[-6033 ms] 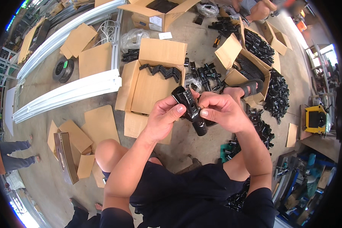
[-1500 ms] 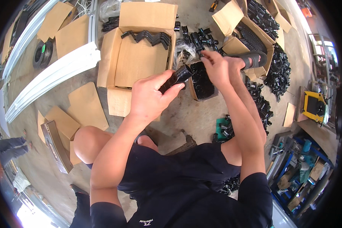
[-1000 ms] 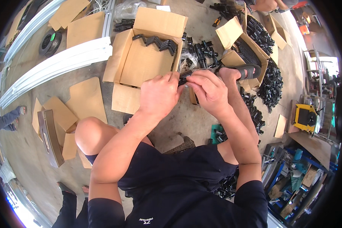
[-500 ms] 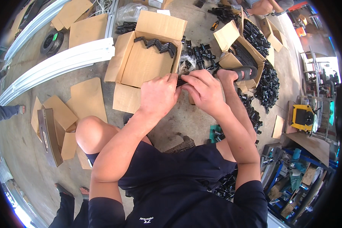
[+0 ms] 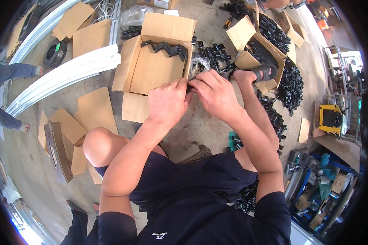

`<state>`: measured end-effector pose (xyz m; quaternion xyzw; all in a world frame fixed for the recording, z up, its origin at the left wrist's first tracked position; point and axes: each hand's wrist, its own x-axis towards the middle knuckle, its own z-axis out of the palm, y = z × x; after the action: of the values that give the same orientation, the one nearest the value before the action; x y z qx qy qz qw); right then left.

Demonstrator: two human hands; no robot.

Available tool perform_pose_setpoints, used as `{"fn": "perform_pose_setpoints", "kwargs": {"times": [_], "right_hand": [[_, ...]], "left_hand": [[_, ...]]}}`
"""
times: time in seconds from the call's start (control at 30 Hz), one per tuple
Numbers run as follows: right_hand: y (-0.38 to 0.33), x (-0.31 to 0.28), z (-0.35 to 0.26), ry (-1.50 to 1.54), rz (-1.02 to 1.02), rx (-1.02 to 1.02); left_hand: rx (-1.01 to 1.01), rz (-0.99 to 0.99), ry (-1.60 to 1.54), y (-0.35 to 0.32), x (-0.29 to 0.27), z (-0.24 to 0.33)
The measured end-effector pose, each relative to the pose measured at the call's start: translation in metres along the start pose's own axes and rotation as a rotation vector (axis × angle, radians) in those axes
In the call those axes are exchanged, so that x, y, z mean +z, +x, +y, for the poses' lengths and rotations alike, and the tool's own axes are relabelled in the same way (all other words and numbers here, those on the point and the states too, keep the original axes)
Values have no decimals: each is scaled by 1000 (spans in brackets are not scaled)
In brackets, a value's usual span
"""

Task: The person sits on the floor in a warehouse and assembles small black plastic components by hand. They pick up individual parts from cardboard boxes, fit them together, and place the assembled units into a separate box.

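Observation:
My left hand (image 5: pixel 167 102) and my right hand (image 5: pixel 215 97) meet over the near right corner of an open cardboard box (image 5: pixel 135 105). Both are closed on a small black part (image 5: pixel 189 87), pinched between thumbs and fingers. Most of it is hidden by the fingers, so its shape is unclear. Inside the box, a zigzag row of black angled brackets (image 5: pixel 162 48) lies along the far side. A clear plastic bag (image 5: pixel 200 64) with small pieces sits just beyond my fingers, beside several black fittings (image 5: pixel 216 55).
A second carton (image 5: pixel 249 61) holds stacked black brackets, with a heap of black fittings (image 5: pixel 290 87) to its right. White curved profiles (image 5: pixel 77 65) and flattened cardboard (image 5: pixel 96 108) lie at left. People's legs (image 5: pixel 12 73) show at the left edge. A blue-framed rack (image 5: pixel 315 183) stands at right.
My hands stay together on the black part, with the right fingers shifted slightly and curled more over it. A person at the left has stepped further into view. The whole view has shifted slightly.

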<state>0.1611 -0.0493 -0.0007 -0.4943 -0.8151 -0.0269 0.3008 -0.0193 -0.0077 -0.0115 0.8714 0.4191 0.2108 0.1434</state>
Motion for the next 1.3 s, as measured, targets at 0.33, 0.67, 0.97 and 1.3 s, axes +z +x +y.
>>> {"fn": "perform_pose_setpoints", "kwargs": {"times": [0.33, 0.67, 0.97, 1.3], "right_hand": [[1, 5, 2, -65, 24, -23], [3, 3, 4, -40, 67, -44], [11, -10, 0, 88, 73, -52], [-3, -3, -3, 439, 232, 342]], "left_hand": [[44, 50, 6, 0, 3, -1], [56, 73, -10, 0, -3, 2], [61, 117, -91, -1, -6, 0], [36, 179, -59, 1, -5, 2]]}}
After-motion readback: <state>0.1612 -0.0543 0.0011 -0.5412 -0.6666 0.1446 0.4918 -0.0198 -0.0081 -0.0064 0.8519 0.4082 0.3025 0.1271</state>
